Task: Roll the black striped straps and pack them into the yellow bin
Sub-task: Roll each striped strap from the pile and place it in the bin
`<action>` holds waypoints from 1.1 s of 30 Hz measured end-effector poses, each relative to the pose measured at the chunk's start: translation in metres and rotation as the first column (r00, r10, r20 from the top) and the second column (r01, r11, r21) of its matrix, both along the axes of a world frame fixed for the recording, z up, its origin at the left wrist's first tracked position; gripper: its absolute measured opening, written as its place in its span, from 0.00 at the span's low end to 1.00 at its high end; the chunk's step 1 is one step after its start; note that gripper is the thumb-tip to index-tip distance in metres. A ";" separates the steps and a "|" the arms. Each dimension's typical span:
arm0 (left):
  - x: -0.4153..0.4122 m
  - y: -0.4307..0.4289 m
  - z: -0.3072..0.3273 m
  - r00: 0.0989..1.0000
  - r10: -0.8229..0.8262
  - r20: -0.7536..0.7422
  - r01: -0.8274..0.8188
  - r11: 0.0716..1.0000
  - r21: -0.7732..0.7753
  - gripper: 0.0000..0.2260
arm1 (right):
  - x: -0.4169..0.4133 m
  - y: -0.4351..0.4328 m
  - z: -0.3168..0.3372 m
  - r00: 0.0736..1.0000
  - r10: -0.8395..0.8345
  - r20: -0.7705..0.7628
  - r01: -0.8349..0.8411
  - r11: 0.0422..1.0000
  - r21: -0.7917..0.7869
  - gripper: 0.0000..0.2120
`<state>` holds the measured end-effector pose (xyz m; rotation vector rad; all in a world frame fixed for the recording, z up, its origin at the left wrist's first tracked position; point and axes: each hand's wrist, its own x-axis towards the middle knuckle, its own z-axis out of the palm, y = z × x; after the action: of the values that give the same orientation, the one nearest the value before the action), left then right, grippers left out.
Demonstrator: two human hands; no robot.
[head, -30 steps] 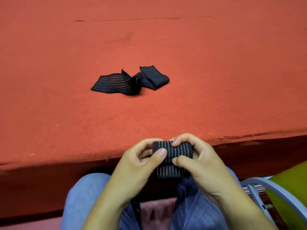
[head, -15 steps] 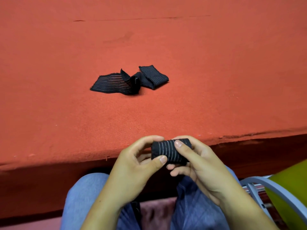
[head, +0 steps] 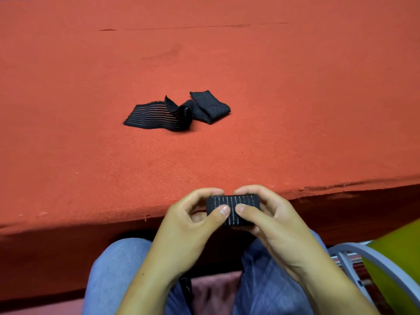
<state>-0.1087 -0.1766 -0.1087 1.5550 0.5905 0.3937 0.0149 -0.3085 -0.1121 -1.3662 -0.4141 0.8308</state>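
The left hand (head: 181, 228) and the right hand (head: 279, 226) both grip one rolled strap (head: 234, 206). The thumbs press on its near face and the fingers curl over its far side. The roll sits between the two hands, just in front of the near edge of the red surface (head: 295, 110) and above the person's lap. Its long axis runs left to right, and its pale stripes run across that axis.

The yellow bin (head: 400, 253) shows only in part at the lower right corner, behind a grey tubular frame (head: 363, 252). It lies to the right of the roll and lower — on the right hand's side, so that hand is judged the nearer one for the drop. The bin's opening is out of view.

A loose striped strap (head: 156, 115) lies on the surface well beyond the hands, ahead and slightly to the left. One end lies flat and the other is folded over — whether this is one strap or two cannot be told. The left hand is marginally nearer to it.
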 end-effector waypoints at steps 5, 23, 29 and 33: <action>-0.002 -0.002 0.001 0.999 0.030 0.024 -0.030 1.000 0.006 0.12 | -0.001 0.000 0.003 0.997 0.028 -0.066 -0.026 0.999 0.023 0.12; 0.005 -0.004 -0.003 0.997 0.078 -0.005 -0.077 0.996 0.037 0.07 | -0.002 -0.001 0.006 0.991 -0.031 0.133 0.036 0.999 -0.034 0.04; 0.003 -0.007 0.006 0.998 0.064 0.022 -0.065 0.996 0.054 0.12 | 0.003 -0.009 0.015 0.994 0.075 0.078 -0.064 0.989 -0.132 0.13; 0.001 -0.005 0.012 0.999 0.014 0.039 -0.017 0.997 0.074 0.16 | 0.011 -0.019 0.024 0.969 0.171 0.177 -0.124 0.961 -0.247 0.10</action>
<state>-0.1074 -0.1820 -0.0962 1.6116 0.5634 0.4610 0.0258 -0.3270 -0.0881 -1.6604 -0.5934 0.8913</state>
